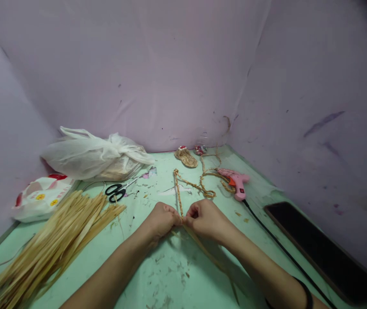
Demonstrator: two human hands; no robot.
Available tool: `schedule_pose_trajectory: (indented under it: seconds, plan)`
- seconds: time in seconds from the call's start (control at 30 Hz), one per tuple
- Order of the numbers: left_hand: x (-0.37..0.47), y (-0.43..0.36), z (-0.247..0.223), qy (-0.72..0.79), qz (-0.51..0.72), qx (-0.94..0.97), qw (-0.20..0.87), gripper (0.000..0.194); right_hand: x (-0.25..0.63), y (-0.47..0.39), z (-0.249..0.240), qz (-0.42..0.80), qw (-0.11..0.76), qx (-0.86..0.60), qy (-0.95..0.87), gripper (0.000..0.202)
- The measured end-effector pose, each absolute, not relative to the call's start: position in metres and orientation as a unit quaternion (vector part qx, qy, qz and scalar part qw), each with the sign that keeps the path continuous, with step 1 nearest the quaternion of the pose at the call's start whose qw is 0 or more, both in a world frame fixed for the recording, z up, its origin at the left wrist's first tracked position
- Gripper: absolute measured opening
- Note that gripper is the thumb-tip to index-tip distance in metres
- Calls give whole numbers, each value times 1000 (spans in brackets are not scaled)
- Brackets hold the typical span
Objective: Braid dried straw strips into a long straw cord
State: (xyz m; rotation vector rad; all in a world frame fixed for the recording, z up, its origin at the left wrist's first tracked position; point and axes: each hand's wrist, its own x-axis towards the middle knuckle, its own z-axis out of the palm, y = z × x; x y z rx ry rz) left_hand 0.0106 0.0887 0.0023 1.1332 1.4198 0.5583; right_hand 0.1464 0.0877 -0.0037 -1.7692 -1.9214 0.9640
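A thin braided straw cord (pixel 178 194) runs away from me over the green table, bends at its far end and loops off to the right. At its near end my left hand (pixel 164 219) and my right hand (pixel 205 218) meet, both closed in a pinch on the braid. Loose unbraided straw strands (pixel 207 253) trail from between the fingers towards the lower right, beneath my right forearm. The fingertips hide the exact spot where the strands cross.
Left lie a bundle of flat straw strips (pixel 54 244), black-handled scissors (pixel 119 191), a white plastic bag (pixel 93 156) and a white packet (pixel 43 197). A woven straw sole shape (pixel 186 157) lies at the back. Right are a corded pink glue gun (pixel 238 182) and a dark flat slab (pixel 318 249).
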Motion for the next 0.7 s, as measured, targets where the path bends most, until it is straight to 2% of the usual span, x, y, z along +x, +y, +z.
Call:
schedule_pose_trajectory:
  seconds: [0.23, 0.33, 0.7]
  plan:
    - [13, 85, 7, 614, 263, 402, 626, 4, 124, 57, 21, 194, 121, -635, -737, 17]
    - [12, 85, 10, 601, 264, 375, 655, 4, 116, 48, 23, 196, 93, -619, -755, 20]
    - [-5, 93, 8, 552, 216, 468, 655, 6, 117, 50, 16, 232, 151, -555, -785, 20]
